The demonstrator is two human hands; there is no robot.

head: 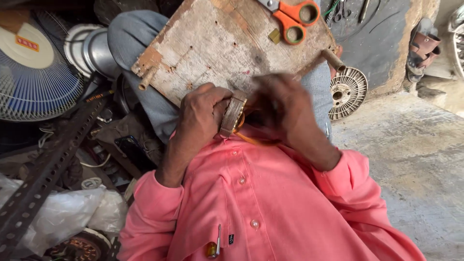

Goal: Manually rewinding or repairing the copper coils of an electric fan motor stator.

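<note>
The left hand [200, 113] has its fingers wrapped tight around a small round motor part [233, 115], a ring with brown copper wire wound on it. It is held up on its edge, close to the pink shirt [251, 203] and just above the near end of the wooden board [217, 48] that lies across the person's knees. The right hand [285, 108] is blurry. Its fingers look bent in toward the ring, but I cannot tell if they grip anything. An orange strip [253, 141] hangs in a curve under the ring.

The thin wire could snap or slip off its place if a hand pulls too hard. The ring could drop onto the board or the floor [411, 159] if the grip goes loose. The orange scissors [292, 17] lie at the far end of the board and might slide off if the knees tip it.

The ring looks old, dusty and tan, with ribs along its rim
</note>
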